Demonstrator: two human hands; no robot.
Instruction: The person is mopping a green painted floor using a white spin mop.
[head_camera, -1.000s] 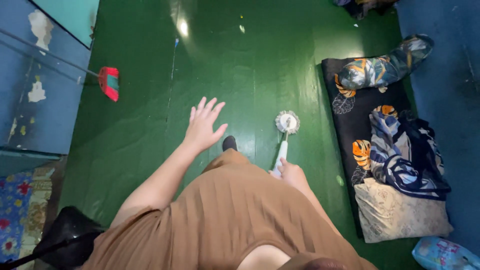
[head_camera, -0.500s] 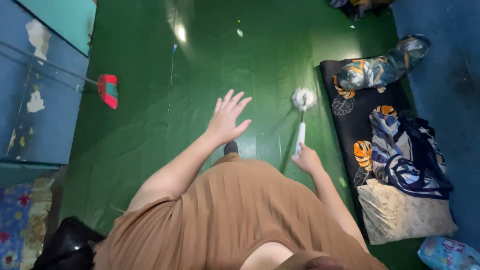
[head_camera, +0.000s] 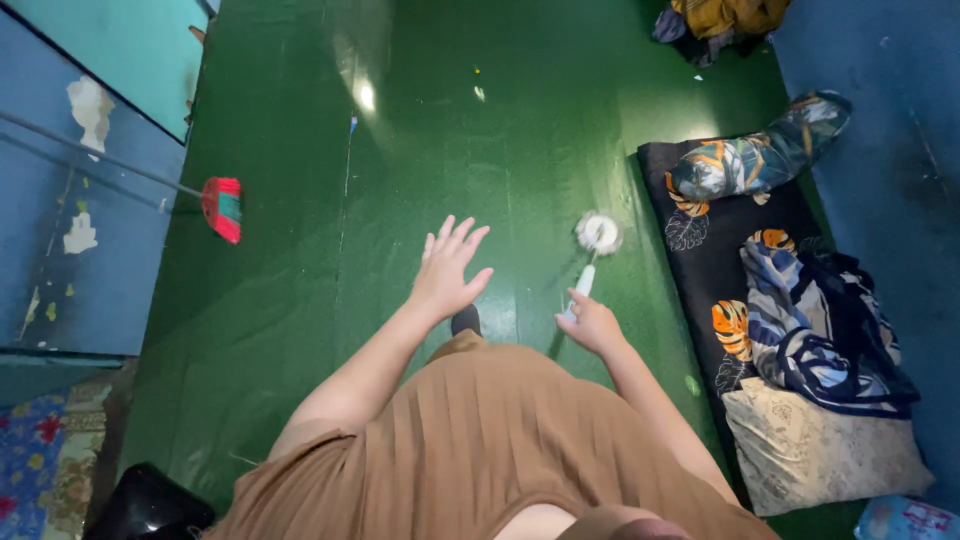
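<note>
We've got our right hand (head_camera: 592, 324) gripping a white mop (head_camera: 598, 234) beside the black mattress (head_camera: 712, 260), left hand (head_camera: 447, 272) spread open, holding nothing.

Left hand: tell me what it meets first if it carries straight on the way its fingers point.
The left hand points up-frame over bare green floor; the way looks free as far as the picture shows, though its height above the floor is unclear.

- Floor (head_camera: 300, 300): glossy dark green.
- Mop (head_camera: 598, 235): white head and handle.
- Broom (head_camera: 222, 208), left: red with green bristles.
- Mattress (head_camera: 700, 260), right: black, orange-and-white leaf print.
- Skirt (head_camera: 480, 440), near: pleated brown.
- Blanket (head_camera: 820, 320): navy and white.
</note>
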